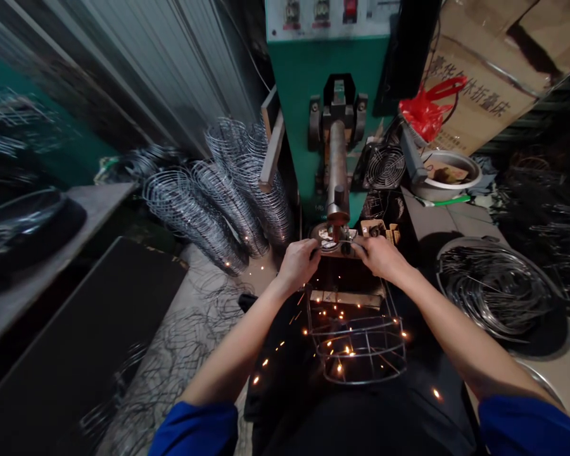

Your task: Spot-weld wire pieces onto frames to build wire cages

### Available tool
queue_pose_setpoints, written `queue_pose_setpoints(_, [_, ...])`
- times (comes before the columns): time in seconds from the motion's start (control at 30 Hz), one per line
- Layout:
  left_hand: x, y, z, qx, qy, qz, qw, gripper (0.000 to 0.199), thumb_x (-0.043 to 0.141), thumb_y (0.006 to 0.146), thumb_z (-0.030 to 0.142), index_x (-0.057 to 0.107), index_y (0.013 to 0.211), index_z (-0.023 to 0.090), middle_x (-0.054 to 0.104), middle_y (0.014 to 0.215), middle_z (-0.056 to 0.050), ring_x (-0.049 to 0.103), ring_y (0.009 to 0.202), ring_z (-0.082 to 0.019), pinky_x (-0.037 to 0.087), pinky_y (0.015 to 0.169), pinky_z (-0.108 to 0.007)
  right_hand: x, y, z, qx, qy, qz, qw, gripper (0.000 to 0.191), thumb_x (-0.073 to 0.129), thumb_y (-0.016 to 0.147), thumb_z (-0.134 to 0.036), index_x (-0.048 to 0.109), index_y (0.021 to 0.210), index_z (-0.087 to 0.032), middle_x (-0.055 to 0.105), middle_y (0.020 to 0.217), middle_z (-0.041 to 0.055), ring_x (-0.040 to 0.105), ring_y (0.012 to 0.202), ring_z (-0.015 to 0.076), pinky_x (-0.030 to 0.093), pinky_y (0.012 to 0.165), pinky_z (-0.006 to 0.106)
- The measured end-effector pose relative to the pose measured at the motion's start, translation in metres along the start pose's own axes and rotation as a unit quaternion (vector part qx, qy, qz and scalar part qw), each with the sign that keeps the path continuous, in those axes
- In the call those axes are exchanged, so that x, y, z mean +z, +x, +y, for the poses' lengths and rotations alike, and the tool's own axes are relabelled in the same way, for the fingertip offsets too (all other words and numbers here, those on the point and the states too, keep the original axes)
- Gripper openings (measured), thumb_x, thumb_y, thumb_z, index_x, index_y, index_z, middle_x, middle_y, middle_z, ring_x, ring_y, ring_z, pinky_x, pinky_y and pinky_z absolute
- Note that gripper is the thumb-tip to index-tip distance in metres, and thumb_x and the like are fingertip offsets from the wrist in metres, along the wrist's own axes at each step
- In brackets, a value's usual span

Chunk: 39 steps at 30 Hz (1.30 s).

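Observation:
A wire basket frame made of thin metal rods hangs below my hands, over my lap. My left hand is closed, pinching its upper wire on the left side. On the right side, my right hand grips the same wire between thumb and fingers. Between the two hands, the wire lies at the copper-coloured electrode tip of a green spot welding machine. The machine's thick metal arm points down towards me. Orange sparks scatter around the frame and my forearms.
Stacks of wire rings stand left of the machine. Loose wire pieces cover the floor there. On the right are a round container of bent wires, a metal bowl, a red plastic bag and a cardboard box.

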<state>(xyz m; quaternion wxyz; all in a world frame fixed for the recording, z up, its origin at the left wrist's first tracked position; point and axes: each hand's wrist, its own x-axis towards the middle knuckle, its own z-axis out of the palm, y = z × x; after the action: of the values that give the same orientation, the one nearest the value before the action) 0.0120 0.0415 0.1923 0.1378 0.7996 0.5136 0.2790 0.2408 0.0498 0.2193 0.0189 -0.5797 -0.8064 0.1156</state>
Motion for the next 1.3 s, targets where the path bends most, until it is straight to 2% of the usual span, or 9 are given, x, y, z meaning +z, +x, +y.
queue_pose_setpoints(0.37, [-0.005,-0.002,0.007,-0.018,-0.011,0.008,1.000,0.017,0.054,0.085,0.016,0.057,0.068,0.017,0.059,0.067,-0.002,0.054,0.063,-0.014,0.038,0.063,-0.024,0.004,-0.007,0.005,0.010,0.188,0.022,0.982,0.030,0.046,0.099,-0.037,0.069,0.096,-0.018,0.062,0.067,0.0028,0.058,0.055,0.0170,0.038,0.057,0.025])
queue_pose_setpoints(0.5, [-0.003,-0.027,0.010,-0.096,-0.201,0.027,0.975,0.019,0.061,0.088,0.035,0.066,0.088,0.017,0.062,0.071,-0.001,0.057,0.063,-0.013,0.044,0.064,-0.024,0.000,-0.039,0.008,0.006,0.284,0.081,0.955,0.046,0.051,0.094,-0.056,0.064,0.072,-0.018,0.049,0.053,-0.0019,0.050,0.052,0.0146,0.036,0.053,0.024])
queue_pose_setpoints(0.57, [0.011,-0.054,0.009,-0.181,-0.394,0.017,0.901,0.048,0.067,0.081,0.051,0.060,0.117,0.020,0.067,0.089,-0.003,0.062,0.069,-0.014,0.049,0.067,-0.027,-0.008,-0.064,0.004,-0.014,0.293,0.149,0.944,0.048,0.053,0.093,-0.059,0.063,0.069,-0.018,0.050,0.056,-0.0025,0.048,0.054,0.0127,0.036,0.054,0.024])
queue_pose_setpoints(0.67, [0.045,-0.106,0.017,-0.301,-0.627,-0.043,0.717,0.089,0.066,0.068,0.075,0.040,0.138,0.026,0.064,0.118,-0.013,0.069,0.090,-0.023,0.053,0.076,-0.035,-0.023,-0.098,-0.008,-0.040,0.278,0.262,0.923,0.038,0.057,0.095,-0.053,0.069,0.080,-0.019,0.059,0.066,-0.0013,0.052,0.060,0.0125,0.041,0.060,0.024])
queue_pose_setpoints(0.8, [0.079,-0.154,0.048,-0.366,-0.735,-0.129,0.557,0.088,0.076,0.062,0.068,0.047,0.131,0.022,0.061,0.127,-0.019,0.068,0.094,-0.025,0.053,0.077,-0.037,-0.028,-0.127,-0.005,-0.027,0.277,0.321,0.905,0.031,0.063,0.092,-0.052,0.071,0.091,-0.022,0.065,0.076,0.0017,0.060,0.069,0.0159,0.049,0.070,0.028])
queue_pose_setpoints(0.9, [0.088,-0.156,0.064,-0.379,-0.725,-0.074,0.571,0.065,0.082,0.065,0.041,0.055,0.119,0.017,0.067,0.111,-0.012,0.065,0.073,-0.014,0.051,0.069,-0.027,0.002,-0.157,0.047,0.039,0.293,0.289,0.910,0.042,0.063,0.089,-0.057,0.069,0.113,-0.023,0.069,0.095,0.0066,0.065,0.086,0.0226,0.052,0.083,0.035])
queue_pose_setpoints(1.0, [0.092,-0.149,0.059,-0.393,-0.681,-0.011,0.617,0.059,0.084,0.062,0.030,0.055,0.112,0.018,0.066,0.090,-0.002,0.058,0.059,-0.008,0.050,0.063,-0.024,0.067,-0.215,0.137,0.271,0.193,0.269,0.904,0.043,0.052,0.092,-0.055,0.069,0.108,-0.018,0.070,0.103,0.0143,0.066,0.096,0.0315,0.051,0.088,0.043])
queue_pose_setpoints(1.1, [0.097,-0.144,0.047,-0.411,-0.614,0.030,0.674,0.062,0.087,0.058,0.028,0.054,0.109,0.020,0.063,0.084,0.002,0.056,0.059,-0.007,0.049,0.058,-0.021,0.142,-0.292,0.212,0.546,0.080,0.054,0.832,0.042,0.045,0.092,-0.044,0.067,0.111,-0.013,0.069,0.104,0.0233,0.066,0.098,0.0395,0.052,0.083,0.050])
queue_pose_setpoints(1.3, [0.099,-0.138,0.045,-0.369,-0.483,0.042,0.793,0.054,0.088,0.060,0.028,0.053,0.100,0.020,0.059,0.083,0.004,0.052,0.062,-0.006,0.047,0.056,-0.016,0.232,-0.358,0.242,0.622,0.081,-0.030,0.778,0.031,0.055,0.085,-0.033,0.071,0.100,-0.011,0.071,0.093,0.0214,0.069,0.089,0.0354,0.055,0.074,0.043])
